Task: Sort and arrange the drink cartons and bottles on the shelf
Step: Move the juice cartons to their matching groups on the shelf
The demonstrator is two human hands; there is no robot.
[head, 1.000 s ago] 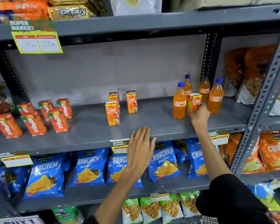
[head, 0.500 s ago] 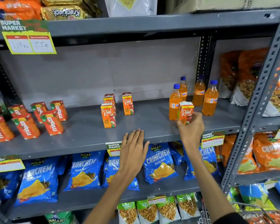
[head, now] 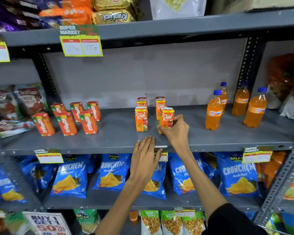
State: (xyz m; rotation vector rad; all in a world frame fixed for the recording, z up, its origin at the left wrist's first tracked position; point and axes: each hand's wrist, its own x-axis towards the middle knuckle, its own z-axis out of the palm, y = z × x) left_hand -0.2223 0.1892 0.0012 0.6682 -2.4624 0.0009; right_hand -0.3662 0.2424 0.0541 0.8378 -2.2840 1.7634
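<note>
My right hand (head: 176, 131) grips an orange Real juice carton (head: 167, 117) just above the grey shelf board (head: 119, 134), right of three other Real cartons (head: 141, 118) that stand upright in the middle. My left hand (head: 145, 158) lies flat with fingers spread against the shelf's front edge and holds nothing. Several red Maaza cartons (head: 67, 122) stand in a group on the left of the same shelf. Several orange soda bottles (head: 213, 111) with blue caps stand on the right.
Blue Crunchem snack bags (head: 70, 178) fill the shelf below. Price tags (head: 257, 154) hang from the shelf edges. Ketchup pouches (head: 29, 100) sit at the far left, orange snack bags (head: 285, 77) at the far right. A slotted metal upright (head: 282, 182) stands at the right.
My right hand has carried the Real carton leftward from beside the soda bottles to the group of Real cartons. My left hand has stayed on the shelf edge. The view has shifted left.
</note>
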